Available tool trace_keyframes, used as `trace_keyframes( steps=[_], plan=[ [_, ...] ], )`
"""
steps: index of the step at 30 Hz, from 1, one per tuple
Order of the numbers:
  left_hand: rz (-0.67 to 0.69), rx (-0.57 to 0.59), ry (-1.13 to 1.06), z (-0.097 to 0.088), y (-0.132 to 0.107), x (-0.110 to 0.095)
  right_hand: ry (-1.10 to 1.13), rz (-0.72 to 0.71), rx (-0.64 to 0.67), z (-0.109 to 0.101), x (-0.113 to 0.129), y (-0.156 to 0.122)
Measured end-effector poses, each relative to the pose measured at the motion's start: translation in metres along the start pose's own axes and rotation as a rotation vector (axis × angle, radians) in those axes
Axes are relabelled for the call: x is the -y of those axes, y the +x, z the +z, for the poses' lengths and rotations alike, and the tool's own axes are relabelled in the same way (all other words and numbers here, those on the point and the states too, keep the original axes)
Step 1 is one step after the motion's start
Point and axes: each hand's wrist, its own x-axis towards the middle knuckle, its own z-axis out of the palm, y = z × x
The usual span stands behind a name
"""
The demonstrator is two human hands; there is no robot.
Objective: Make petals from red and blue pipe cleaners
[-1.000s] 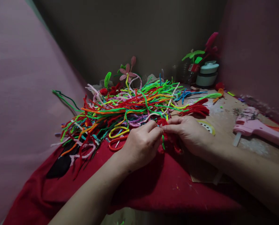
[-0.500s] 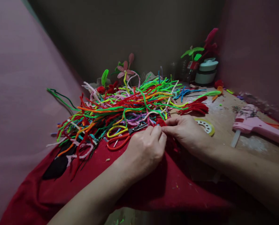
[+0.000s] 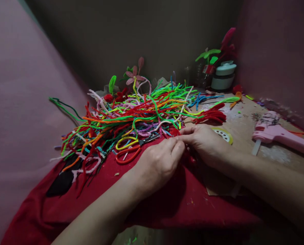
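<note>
Pinching a red piece low at the front of the pile

Right hand (image 3: 209,144) closing: I am watching its thumb and index finger pinching a red fuzzy piece (image 3: 175,131), which is sitting at the near edge of the pile, just beyond the meeting fingertips. Left hand (image 3: 159,163) is curling in from the other side, its fingers folding tightly and touching the right fingertips; its own back is hiding what lies between them, so I cannot tell whether it is gripping anything.

Under both wrists, a red cloth (image 3: 210,211) is spreading across the front. Scissors (image 3: 141,142) with one yellow and one red handle loop are lying just beyond the left hand, blades pointing toward the red piece. Beside the right hand, a yellow tape roll (image 3: 223,135) is resting flat on a brown board (image 3: 240,124), and a pink glue gun (image 3: 277,133) is lying farther right.

Beyond the hands, a tangled pile of fuzzy stems (image 3: 141,112) is sprawling, with a red bundle (image 3: 212,115) lying to its right. Farthest back, a pink flower (image 3: 135,76) and a pale lidded jar (image 3: 222,81) are standing before a dark wall (image 3: 141,27).
</note>
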Motion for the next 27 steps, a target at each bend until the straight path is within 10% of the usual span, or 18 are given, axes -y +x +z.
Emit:
trace_keyframes(
  steps=[12,19,27],
  plan=[
    [-0.821,-0.222,-1.401,-0.004,0.012,0.009,0.189,0.003,0.075,-0.001,0.010,-0.005],
    [-0.864,-0.093,-1.397,0.005,0.010,0.014,0.200,-0.010,0.096,0.000,0.004,-0.003],
    [-0.784,-0.242,-1.221,0.008,0.012,0.007,0.430,0.074,0.210,0.001,0.004,-0.003]
  ],
)
